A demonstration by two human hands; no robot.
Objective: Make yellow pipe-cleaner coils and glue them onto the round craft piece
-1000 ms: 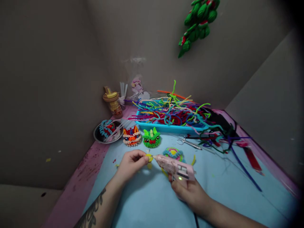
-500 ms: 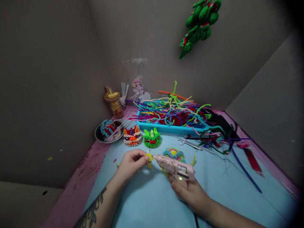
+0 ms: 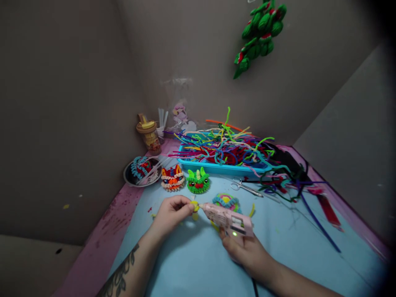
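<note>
Head view: yellow piece pinched at fingertips of left hand.

The pale pink pistol-shaped glue gun looks like smooth hard plastic with a faint sheen; the small yellow rounded piece seems fuzzy, though too small to tell surely; the green horned animal head and the orange-and-cream eared head are ribbed, matt and plush, like the thin multicoloured fuzzy stems; the bright blue rectangular tray is smooth plastic; the silver slender scissors and the round grey bowl shine like metal; the pale blue flat sheet is matt, cloth or paper uncertain; the pink tabletop looks blotched.
</note>
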